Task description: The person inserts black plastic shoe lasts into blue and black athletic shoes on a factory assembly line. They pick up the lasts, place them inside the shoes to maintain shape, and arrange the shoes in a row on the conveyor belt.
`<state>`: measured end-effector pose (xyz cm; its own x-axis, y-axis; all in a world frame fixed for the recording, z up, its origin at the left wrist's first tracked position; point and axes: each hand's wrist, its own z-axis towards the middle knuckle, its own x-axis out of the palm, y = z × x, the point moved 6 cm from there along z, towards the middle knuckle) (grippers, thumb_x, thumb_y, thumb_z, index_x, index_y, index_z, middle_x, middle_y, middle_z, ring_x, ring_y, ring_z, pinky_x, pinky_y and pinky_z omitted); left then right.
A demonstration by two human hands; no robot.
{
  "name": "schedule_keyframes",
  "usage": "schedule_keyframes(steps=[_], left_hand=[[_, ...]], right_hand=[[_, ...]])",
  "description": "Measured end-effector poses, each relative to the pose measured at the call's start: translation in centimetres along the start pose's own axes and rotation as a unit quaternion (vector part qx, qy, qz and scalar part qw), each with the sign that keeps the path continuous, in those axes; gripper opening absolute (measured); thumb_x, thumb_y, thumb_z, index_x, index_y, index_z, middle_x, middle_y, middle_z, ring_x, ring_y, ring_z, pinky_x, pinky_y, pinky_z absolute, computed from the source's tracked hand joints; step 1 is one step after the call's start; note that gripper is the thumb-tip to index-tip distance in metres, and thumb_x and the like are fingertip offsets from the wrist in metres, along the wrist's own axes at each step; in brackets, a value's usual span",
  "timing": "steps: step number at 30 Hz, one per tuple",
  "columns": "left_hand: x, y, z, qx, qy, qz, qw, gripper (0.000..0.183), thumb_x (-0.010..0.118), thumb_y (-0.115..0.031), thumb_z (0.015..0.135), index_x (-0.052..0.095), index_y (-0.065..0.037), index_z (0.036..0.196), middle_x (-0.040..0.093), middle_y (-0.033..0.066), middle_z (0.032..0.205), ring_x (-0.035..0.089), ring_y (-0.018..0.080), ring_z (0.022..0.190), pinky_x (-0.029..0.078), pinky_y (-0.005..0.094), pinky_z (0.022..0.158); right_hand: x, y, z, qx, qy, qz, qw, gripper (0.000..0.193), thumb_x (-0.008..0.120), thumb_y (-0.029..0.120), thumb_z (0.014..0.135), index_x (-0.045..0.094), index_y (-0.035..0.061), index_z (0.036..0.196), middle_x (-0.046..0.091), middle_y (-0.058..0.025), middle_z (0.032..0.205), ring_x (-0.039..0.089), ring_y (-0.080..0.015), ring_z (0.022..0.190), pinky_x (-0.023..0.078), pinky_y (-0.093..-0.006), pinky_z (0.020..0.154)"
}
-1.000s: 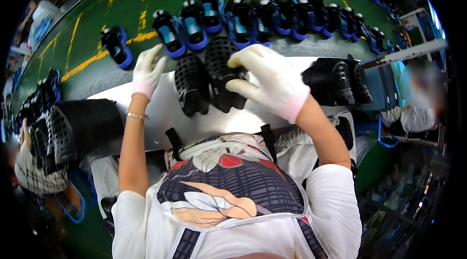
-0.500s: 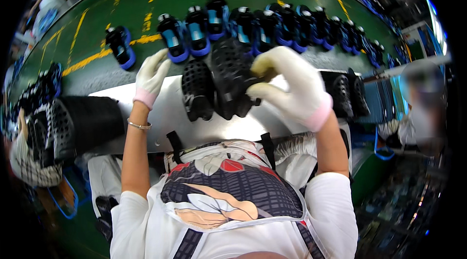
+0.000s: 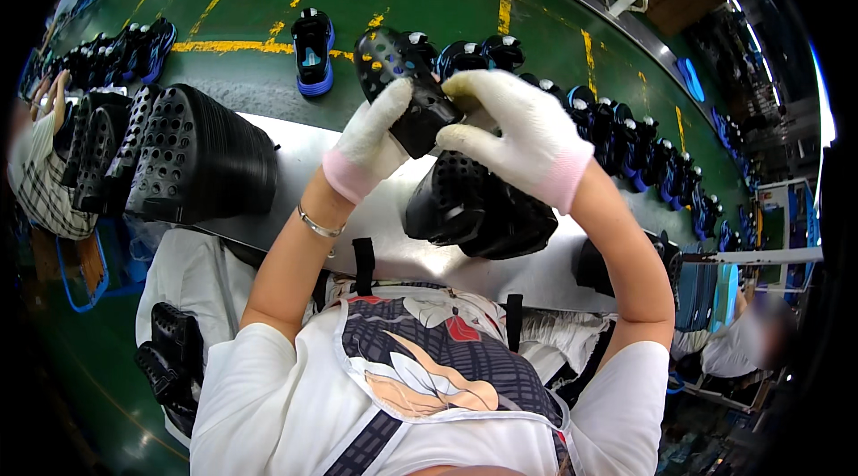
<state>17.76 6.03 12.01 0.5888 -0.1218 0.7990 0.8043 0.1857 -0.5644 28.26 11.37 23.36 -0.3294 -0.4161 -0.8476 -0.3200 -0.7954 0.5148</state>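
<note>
We have the perforated black shell [image 3: 422, 114] just above the centre of the frame, raised over the far side of the metal tabletop [image 3: 393, 252]. Our left hand [image 3: 375, 132] pinches it by its left side, thumb laid along the near face, with most of the other fingers hidden behind it. Our right hand [image 3: 518, 127] has thumb and forefinger curved toward each other at the shell's right edge (whether they press on it or only brush it, we cannot tell). To handle it well, we should let the left hand bear the weight and use the right fingertips lightly to steady or turn the edge. Squeezing from both sides could bend the wall, which looks thin and likely flexible. The gloves may slip on that glossy surface, so a broad thumb pad should serve us better than a narrow nip. We should also watch our clearance: dark pieces [image 3: 447, 208] lie right below, at the middle of the frame, and a low wrist could knock them. The stack of shells [image 3: 210, 154] at left and the row of shoes [image 3: 626, 141] at right leave our elbows reasonable room.
</note>
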Motion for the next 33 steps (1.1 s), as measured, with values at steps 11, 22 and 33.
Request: schedule_keyframes(steps=[11, 22, 33], left_hand=[[-5.4, 2.0, 0.0, -0.047, -0.143, 0.033, 0.988, 0.049, 0.059, -0.041, 0.094, 0.053, -0.002, 0.124, 0.062, 0.0108, 0.113, 0.063, 0.0224, 0.101, 0.054, 0.0388, 0.087], [-11.1, 3.9, 4.1, 0.010, -0.101, 0.722, 0.684, 0.040, 0.067, -0.032, 0.081, 0.060, -0.006, 0.112, 0.055, 0.0126, 0.121, 0.056, 0.0342, 0.108, 0.049, 0.0430, 0.089], [-14.6, 5.8, 7.5, -0.277, -0.055, 0.780, 0.559, 0.034, 0.059, -0.037, 0.086, 0.066, -0.013, 0.110, 0.064, 0.0130, 0.112, 0.061, 0.0334, 0.102, 0.050, 0.0443, 0.087]], right_hand=[[4.7, -3.5, 4.6, 0.126, 0.171, -0.167, 0.963, 0.049, 0.055, 0.050, 0.084, 0.064, 0.0023, 0.083, 0.066, -0.0204, 0.078, 0.065, -0.0368, 0.078, 0.052, -0.0428, 0.073], [6.2, -13.4, 10.9, 0.230, 0.264, -0.101, 0.931, 0.053, 0.057, 0.049, 0.081, 0.069, -0.0024, 0.082, 0.064, -0.0146, 0.071, 0.062, -0.0253, 0.063, 0.050, -0.0345, 0.062], [11.3, -13.9, 13.6, 0.262, 0.263, -0.208, 0.905, 0.047, 0.054, 0.041, 0.082, 0.071, 0.0005, 0.098, 0.069, -0.0213, 0.097, 0.068, -0.0339, 0.091, 0.053, -0.0393, 0.083]])
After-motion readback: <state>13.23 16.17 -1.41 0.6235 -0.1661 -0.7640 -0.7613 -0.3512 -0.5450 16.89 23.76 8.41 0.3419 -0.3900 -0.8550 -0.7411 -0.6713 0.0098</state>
